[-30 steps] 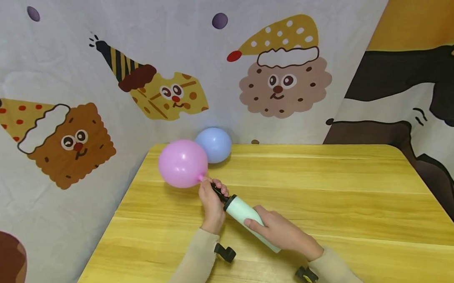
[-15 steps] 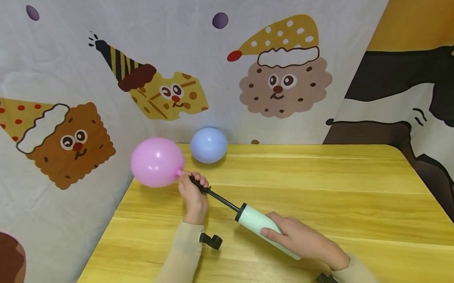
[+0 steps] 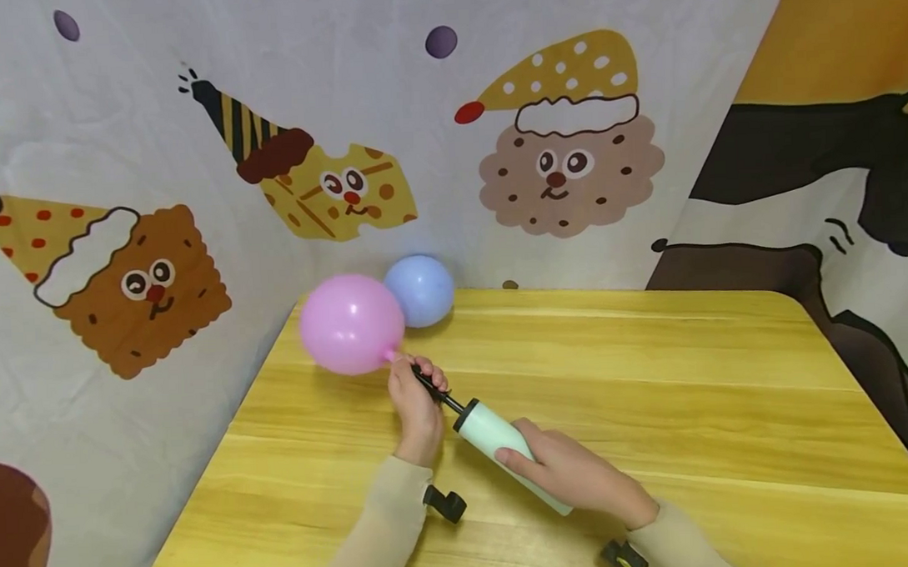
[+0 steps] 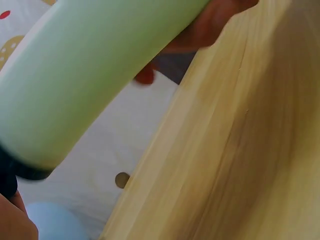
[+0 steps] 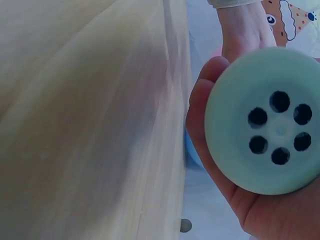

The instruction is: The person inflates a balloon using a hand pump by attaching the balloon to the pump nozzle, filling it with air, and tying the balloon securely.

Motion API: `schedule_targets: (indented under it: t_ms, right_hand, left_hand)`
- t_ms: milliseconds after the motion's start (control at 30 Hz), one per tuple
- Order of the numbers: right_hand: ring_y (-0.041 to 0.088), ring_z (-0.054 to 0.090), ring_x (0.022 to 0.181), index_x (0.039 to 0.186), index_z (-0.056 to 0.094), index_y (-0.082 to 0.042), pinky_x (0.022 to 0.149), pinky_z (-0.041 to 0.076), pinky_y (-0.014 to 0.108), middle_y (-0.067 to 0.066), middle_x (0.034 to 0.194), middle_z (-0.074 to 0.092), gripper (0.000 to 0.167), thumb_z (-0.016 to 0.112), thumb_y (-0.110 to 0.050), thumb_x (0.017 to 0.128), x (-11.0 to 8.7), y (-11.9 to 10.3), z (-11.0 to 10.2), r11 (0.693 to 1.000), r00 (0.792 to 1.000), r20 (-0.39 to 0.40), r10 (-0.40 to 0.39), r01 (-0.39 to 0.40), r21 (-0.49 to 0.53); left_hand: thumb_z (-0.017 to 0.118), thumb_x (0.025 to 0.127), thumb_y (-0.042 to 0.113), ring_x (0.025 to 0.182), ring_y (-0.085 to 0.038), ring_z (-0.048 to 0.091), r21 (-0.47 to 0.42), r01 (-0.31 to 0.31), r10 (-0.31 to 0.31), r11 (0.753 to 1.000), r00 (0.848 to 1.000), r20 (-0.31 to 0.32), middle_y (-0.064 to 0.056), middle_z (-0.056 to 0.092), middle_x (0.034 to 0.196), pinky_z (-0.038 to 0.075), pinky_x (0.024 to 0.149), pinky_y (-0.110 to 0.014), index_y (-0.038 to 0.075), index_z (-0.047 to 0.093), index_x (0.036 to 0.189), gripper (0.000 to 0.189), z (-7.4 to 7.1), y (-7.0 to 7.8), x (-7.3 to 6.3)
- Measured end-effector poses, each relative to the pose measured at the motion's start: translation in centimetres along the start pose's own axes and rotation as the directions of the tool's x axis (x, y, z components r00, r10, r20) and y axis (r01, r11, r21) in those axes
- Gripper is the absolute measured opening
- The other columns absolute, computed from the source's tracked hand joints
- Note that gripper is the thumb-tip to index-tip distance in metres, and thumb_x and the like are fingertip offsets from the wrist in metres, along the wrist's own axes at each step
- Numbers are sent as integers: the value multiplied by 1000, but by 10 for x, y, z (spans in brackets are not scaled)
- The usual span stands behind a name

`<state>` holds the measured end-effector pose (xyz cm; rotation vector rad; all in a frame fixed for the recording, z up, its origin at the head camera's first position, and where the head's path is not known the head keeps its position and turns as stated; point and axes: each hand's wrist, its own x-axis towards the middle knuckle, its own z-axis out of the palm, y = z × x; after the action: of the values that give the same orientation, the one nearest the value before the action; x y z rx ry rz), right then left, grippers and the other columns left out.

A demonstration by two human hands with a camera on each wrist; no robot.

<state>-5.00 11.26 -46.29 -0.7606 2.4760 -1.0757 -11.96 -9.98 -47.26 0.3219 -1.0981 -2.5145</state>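
In the head view a pink balloon [image 3: 352, 324], blown up round, points its neck at my left hand [image 3: 416, 406]. That hand grips the black nozzle end of a balloon pump and the balloon's neck there; the fingers hide the exact join. My right hand [image 3: 573, 471] wraps round the pale green barrel of the balloon pump [image 3: 497, 436]. A short length of black rod shows between nozzle end and barrel. The right wrist view shows the barrel's round end [image 5: 280, 127], pierced by several holes. In the left wrist view the green barrel [image 4: 95, 75] fills the upper left.
A blue balloon [image 3: 422, 291] sits at the back of the wooden table [image 3: 690, 392], just behind the pink one. A white cloth [image 3: 450, 167] printed with cartoon food hangs behind the table. Dark camera mounts [image 3: 447, 504] are on both wrists.
Half a second ago the hands spread apart and a long stretch of rod showed. Since then they have come back together, the left with the pink balloon moving right, the right with the barrel moving left.
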Motion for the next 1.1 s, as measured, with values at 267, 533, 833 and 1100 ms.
schedule_targets:
  t_ms: [267, 533, 833, 1100]
  right_hand:
    - [9, 57, 63, 125, 53, -1, 54, 50, 29, -1, 80, 58, 51, 48, -49, 109, 13, -6, 0, 1000, 1000, -14, -11, 11, 6]
    - [10, 57, 62, 126, 54, -1, 53, 50, 29, -1, 79, 59, 52, 48, -50, 108, 14, -8, 2, 1000, 1000, -30, 4, -3, 13]
    - [9, 55, 62, 122, 55, -4, 54, 49, 29, -1, 78, 58, 45, 47, -46, 110, 10, -4, 4, 1000, 999, -48, -5, 6, 19]
    - [9, 54, 64, 122, 55, -4, 54, 48, 28, -1, 80, 57, 45, 47, -47, 110, 4, -7, 4, 1000, 997, -72, -2, 1, -14]
  left_hand:
    - [31, 115, 32, 50, -9, 48, 37, 34, -35, 999, 999, 22, 3, 49, 67, 43, 47, -20, 13, 45, 85, 38, 0, -10, -9]
    - [31, 115, 35, 52, -10, 50, 83, 44, -49, 996, 997, 55, 3, 51, 69, 46, 50, -21, 14, 45, 88, 37, -4, -7, -5]
    - [30, 115, 26, 53, -13, 55, 101, 44, -49, 994, 998, 49, 1, 54, 69, 50, 51, -24, 14, 43, 90, 31, -6, -5, -1]
    - [30, 115, 28, 53, -15, 57, 99, 14, -18, 995, 999, 38, 0, 56, 69, 52, 51, -26, 14, 44, 90, 32, -4, -6, 0]
